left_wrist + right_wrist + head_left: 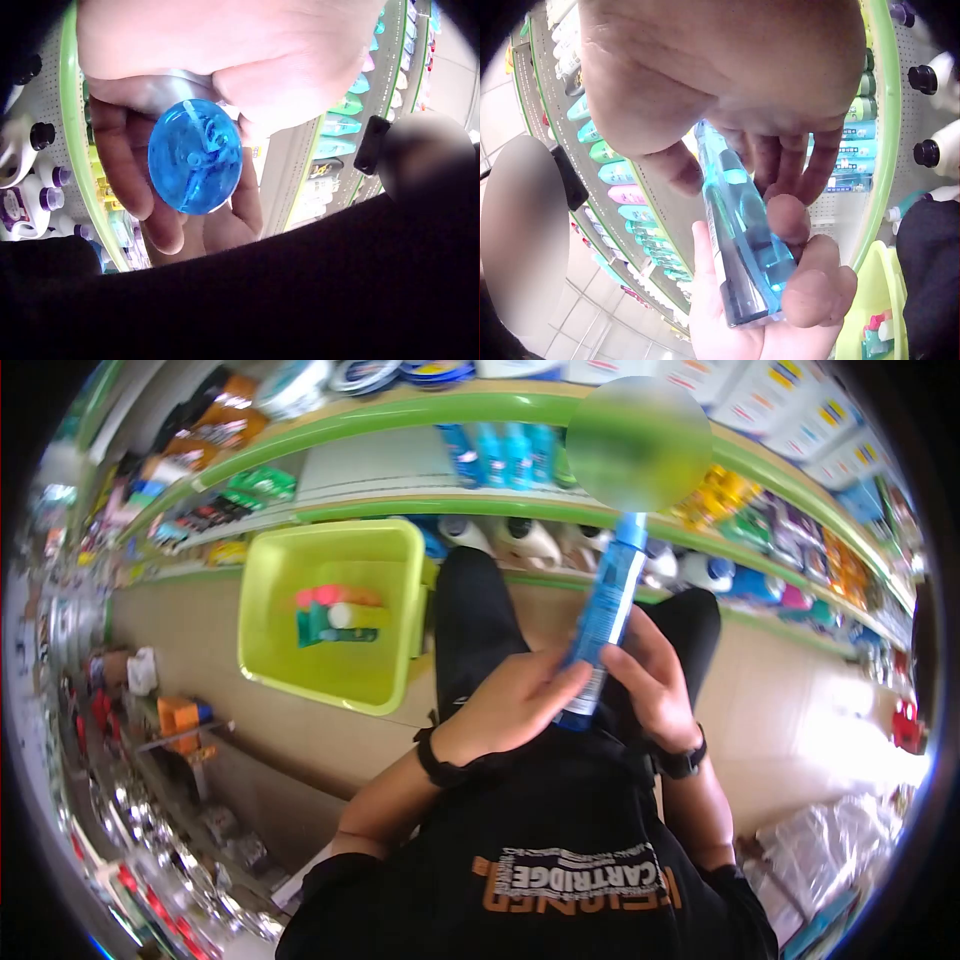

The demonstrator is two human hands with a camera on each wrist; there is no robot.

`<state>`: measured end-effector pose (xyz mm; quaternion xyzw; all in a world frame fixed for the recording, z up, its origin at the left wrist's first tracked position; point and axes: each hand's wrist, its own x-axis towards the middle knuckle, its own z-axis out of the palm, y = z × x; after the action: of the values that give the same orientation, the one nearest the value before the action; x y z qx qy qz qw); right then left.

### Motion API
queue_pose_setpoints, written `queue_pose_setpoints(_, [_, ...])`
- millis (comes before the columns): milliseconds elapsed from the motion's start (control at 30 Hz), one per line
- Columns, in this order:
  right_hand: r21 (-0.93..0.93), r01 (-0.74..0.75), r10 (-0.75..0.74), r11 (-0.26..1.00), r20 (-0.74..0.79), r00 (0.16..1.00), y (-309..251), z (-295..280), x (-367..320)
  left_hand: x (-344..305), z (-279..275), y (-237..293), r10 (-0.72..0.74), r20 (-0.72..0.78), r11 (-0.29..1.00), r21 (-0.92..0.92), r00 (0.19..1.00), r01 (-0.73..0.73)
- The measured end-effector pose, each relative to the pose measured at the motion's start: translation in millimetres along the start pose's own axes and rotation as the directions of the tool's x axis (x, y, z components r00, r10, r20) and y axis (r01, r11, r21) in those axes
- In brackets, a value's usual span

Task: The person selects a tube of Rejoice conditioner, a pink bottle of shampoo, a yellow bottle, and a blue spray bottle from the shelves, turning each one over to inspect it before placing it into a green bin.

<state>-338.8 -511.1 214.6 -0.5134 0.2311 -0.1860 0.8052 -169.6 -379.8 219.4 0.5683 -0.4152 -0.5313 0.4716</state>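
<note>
A slim, see-through blue bottle [606, 610] with a light blue top is held tilted in front of my lap, its base toward me. My left hand [510, 695] grips its lower part, thumb along the side. From the other side, my right hand [655, 685] holds it with the thumb on the label and the fingers curled behind. The left wrist view looks onto the round blue base of the bottle, with a thin tube inside. In the right wrist view, the clear side of the bottle [742, 232] shows between the right hand [727, 75] and the left fingers [817, 285].
A yellow-green basket [330, 685] stands on the floor to my left, with several small packages [335, 615] in it. Ahead run green-edged shelves [400, 415], carrying blue bottles [515, 455] and white jugs [530, 540]. Clear plastic wrapping [820, 860] lies at the lower right.
</note>
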Motion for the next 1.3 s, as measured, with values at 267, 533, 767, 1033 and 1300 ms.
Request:
queue_pose_setpoints(267, [0.164,-0.321,0.292,0.933,0.178,0.940,3.6,-19.4,2.7,9.0,-34.8,-16.7,0.062,-0.132,0.973,-0.214,0.989,-0.089])
queue_pose_setpoints(533, [0.121,-0.504,0.410,0.855,0.438,0.800,4.2,-4.7,20.7,-12.7,-52.4,-0.1,0.022,-0.128,0.926,-0.372,0.992,-0.068])
queue_pose_setpoints(767, [-0.433,-0.198,0.241,0.879,0.048,0.969,58.5,-39.4,34.4,-65.4,-142.4,-2.8,0.316,-0.717,0.948,0.266,0.621,-0.175])
queue_pose_setpoints(1033, [-0.224,-0.255,0.243,0.941,-0.079,0.967,87.2,-87.5,22.2,-120.3,-235.3,-85.3,0.199,-0.780,0.747,0.512,0.593,0.423])
queue_pose_setpoints(1300, [-0.276,-0.201,0.188,0.940,-0.073,0.979,80.0,-74.4,25.6,-126.1,-259.6,-175.1,0.057,-0.499,0.281,0.839,0.865,0.465])
